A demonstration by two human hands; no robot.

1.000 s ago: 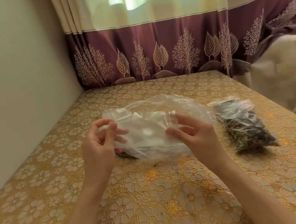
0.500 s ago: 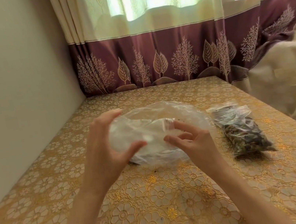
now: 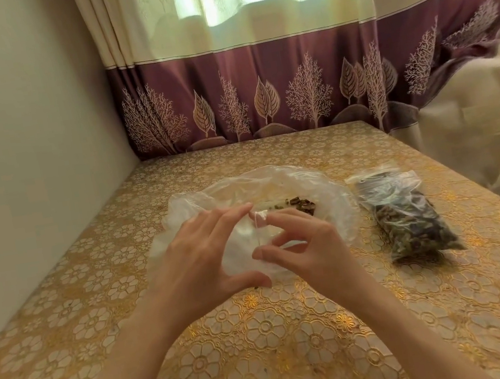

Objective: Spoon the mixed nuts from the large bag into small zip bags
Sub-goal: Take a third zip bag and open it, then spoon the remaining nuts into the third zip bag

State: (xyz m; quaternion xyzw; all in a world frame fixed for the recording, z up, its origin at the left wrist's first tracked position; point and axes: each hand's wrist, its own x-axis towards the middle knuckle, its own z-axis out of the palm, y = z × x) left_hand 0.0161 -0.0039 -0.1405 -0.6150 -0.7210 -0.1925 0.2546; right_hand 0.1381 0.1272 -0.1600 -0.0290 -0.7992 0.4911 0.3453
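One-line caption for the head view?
Both hands, left hand and right hand, work a small clear bag above the large bag.

One view only, head-worn, wide-angle. We look forward and down along both forearms onto the counter [image 3: 267,350], close enough that the left hand [image 3: 203,262] and right hand [image 3: 310,245] sit mid-frame. The lens faces the curtain [image 3: 259,89] at the counter's far edge; a wall [image 3: 22,143] runs along our left. Edges bow outward.
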